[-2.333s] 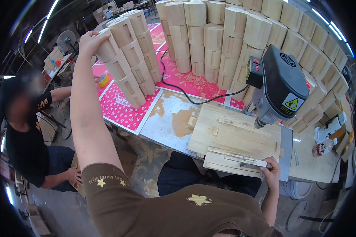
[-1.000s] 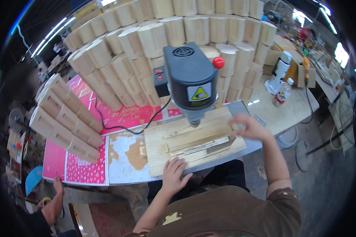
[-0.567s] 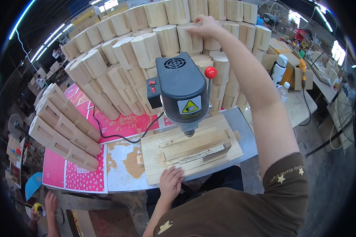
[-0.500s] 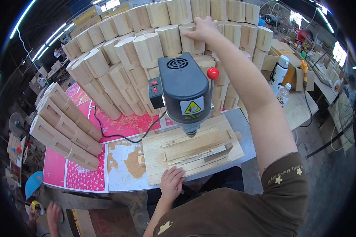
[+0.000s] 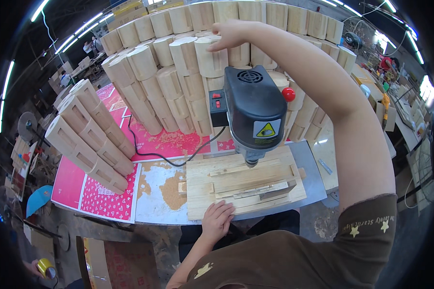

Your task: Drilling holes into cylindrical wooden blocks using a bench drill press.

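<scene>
My right hand (image 5: 230, 34) reaches over the drill press to the stacked wooden blocks. Its thumb and fingers are apart, above and against the top of a pale grooved wooden block (image 5: 211, 59); contact is partly hidden. My left hand (image 5: 217, 219) lies with its fingers stretched out on the front edge of a wooden jig (image 5: 200, 207), holding nothing. The dark drill press (image 5: 250, 103), with a red-knobbed lever (image 5: 288, 94), stands over the jig. Its chuck (image 5: 251, 161) hangs above the jig's slot, in which I see no block.
Rows of stacked blocks (image 5: 142, 62) curve behind the machine. More slotted blocks (image 5: 89, 137) stand in columns at left. A black cable (image 5: 164, 164) crosses the pink sheet (image 5: 166, 144). Sawdust (image 5: 173, 192) lies left of the jig. Another person's hand is by yellow tape (image 5: 46, 268).
My right hand has moved left along the tops of the blocks. My left hand stays at the jig's front edge. The whole view has shifted, with the scene farther right.
</scene>
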The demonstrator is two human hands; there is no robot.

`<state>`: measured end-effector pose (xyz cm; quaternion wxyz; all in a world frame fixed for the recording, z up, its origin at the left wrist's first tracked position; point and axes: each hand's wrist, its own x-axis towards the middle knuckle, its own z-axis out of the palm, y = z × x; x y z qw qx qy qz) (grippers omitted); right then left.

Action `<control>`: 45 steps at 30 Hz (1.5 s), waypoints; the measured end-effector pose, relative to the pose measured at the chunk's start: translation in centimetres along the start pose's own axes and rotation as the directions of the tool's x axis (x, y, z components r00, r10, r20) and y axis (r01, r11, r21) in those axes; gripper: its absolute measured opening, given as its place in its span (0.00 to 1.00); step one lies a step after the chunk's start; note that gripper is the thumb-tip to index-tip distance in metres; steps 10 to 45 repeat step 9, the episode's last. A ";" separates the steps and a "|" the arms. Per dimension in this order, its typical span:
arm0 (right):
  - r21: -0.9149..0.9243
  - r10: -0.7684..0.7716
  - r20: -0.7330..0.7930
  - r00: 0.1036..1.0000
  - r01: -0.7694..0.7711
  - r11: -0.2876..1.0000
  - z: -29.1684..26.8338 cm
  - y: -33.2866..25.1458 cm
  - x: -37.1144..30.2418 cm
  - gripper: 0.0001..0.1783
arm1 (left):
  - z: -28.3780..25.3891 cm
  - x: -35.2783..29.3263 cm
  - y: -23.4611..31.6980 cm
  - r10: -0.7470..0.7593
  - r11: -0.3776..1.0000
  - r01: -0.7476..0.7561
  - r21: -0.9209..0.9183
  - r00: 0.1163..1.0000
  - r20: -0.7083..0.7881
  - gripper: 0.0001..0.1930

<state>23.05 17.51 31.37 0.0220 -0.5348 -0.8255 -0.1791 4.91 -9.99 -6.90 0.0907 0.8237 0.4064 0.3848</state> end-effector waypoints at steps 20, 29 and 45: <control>-0.015 0.281 0.095 0.955 -0.281 0.960 2.7 -4.4 6.0 0.36 | 0.1 -0.2 -0.2 -0.020 0.999 0.019 -0.049 1.000 -0.020 0.13; -0.015 0.281 0.095 0.955 -0.281 0.960 2.7 -4.4 6.0 0.36 | 0.1 -0.2 -0.2 -0.020 0.999 0.019 -0.049 1.000 -0.020 0.13; -0.015 0.281 0.095 0.955 -0.281 0.960 2.7 -4.4 6.0 0.36 | 0.1 -0.2 -0.2 -0.020 0.999 0.019 -0.049 1.000 -0.020 0.13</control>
